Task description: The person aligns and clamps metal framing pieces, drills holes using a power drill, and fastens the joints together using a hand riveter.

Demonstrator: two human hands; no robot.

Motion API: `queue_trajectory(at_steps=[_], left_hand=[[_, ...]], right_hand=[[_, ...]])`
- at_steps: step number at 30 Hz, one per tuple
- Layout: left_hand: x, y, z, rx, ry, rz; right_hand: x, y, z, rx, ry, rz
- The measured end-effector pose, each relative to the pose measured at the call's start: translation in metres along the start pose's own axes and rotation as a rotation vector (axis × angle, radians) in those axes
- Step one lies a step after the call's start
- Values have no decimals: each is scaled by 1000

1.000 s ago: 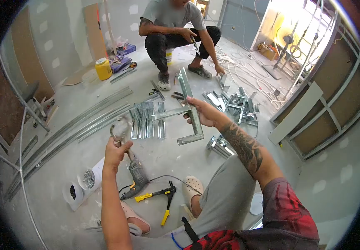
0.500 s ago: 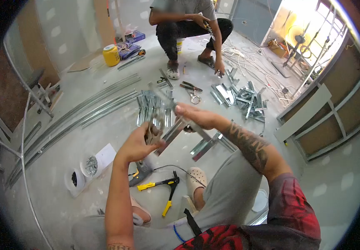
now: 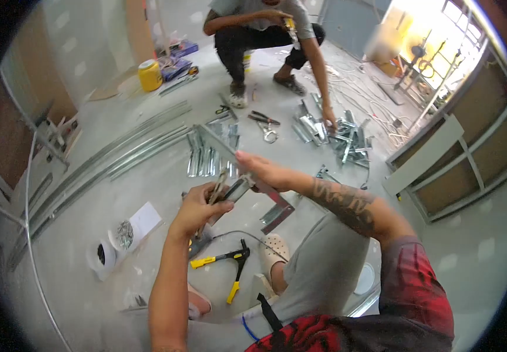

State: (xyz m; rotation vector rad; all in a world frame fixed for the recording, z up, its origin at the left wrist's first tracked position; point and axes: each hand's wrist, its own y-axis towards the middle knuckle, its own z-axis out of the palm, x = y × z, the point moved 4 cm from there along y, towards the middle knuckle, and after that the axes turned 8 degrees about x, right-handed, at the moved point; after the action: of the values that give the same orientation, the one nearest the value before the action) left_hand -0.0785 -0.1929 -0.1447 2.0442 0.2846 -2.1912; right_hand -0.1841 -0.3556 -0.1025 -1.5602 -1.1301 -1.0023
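My left hand (image 3: 197,208) is closed around a pliers-like metal tool (image 3: 220,185), its exact kind blurred. Its fingertips also touch a short galvanized metal channel (image 3: 238,189). My right hand (image 3: 265,170) grips the joined metal pieces from the other side, fingers partly hidden underneath. A bent metal leg (image 3: 281,215) sticks out below that hand, and a long strip (image 3: 217,139) rises to the upper left. Beneath my hands on the floor lie a yellow-and-black hand riveter (image 3: 236,258) and a grey power tool (image 3: 200,245), half covered by my left forearm.
Cut channel pieces (image 3: 203,155) lie in a row ahead, with a loose pile (image 3: 353,138) to the right. Pliers (image 3: 265,118), long metal profiles (image 3: 118,146) and tubs of fasteners (image 3: 125,234) are on the floor. A co-worker (image 3: 265,44) squats opposite, reaching toward the pile.
The metal pieces have turned in my hands, and the bent leg now shows more below my right hand. The co-worker's lower hand has moved right to the pile.
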Motion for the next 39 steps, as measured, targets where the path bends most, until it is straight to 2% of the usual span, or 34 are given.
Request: queue_trajectory(at_steps=[1,2,4,6,8,9,11,12,14,18,20,21,22,25,34,36,37,39], left_hand=[[1,1,1,20,12,40],[-2,-2,2,1,2,28],[-5,-6,8,41,-40,-129],[-2,-7,9,32,-41,-144],[-1,-6,7,30,17,-125],[-1,-7,6,22,13,-130],[-9,-7,7,76,-23,-167],[-9,-7,5,65,-25,-166],[-6,-6,4,72,-10,-153],[-8,-7,-5,118,-49,-136],[-18,-10,-7,177,-4,-114],[-25,-12,-7,188,19,-117],[-26,-13,-7,176,16,-113],[-32,-13,-4,186,-149,-57],[-65,-27,0,147,-162,-105],[-74,-30,1,151,-60,-124],[-78,-31,0,151,-60,-121],[-83,-33,-9,28,231,-178]], right_hand=[[-1,2,4,117,138,76],[2,1,7,139,142,86],[7,-3,8,105,28,93],[-3,-1,10,127,69,150],[-5,4,8,5,54,53],[-6,4,7,15,56,56],[-8,1,5,89,105,292],[-10,2,4,99,100,292],[-11,7,6,240,231,269],[-9,6,3,348,284,257],[4,0,6,571,564,75],[-6,2,1,652,483,77],[-12,3,5,663,476,80],[-10,-2,19,659,774,26],[5,-1,32,740,969,-62],[15,-6,30,753,950,-77],[20,-7,26,654,836,-39],[32,-11,13,538,566,30]])
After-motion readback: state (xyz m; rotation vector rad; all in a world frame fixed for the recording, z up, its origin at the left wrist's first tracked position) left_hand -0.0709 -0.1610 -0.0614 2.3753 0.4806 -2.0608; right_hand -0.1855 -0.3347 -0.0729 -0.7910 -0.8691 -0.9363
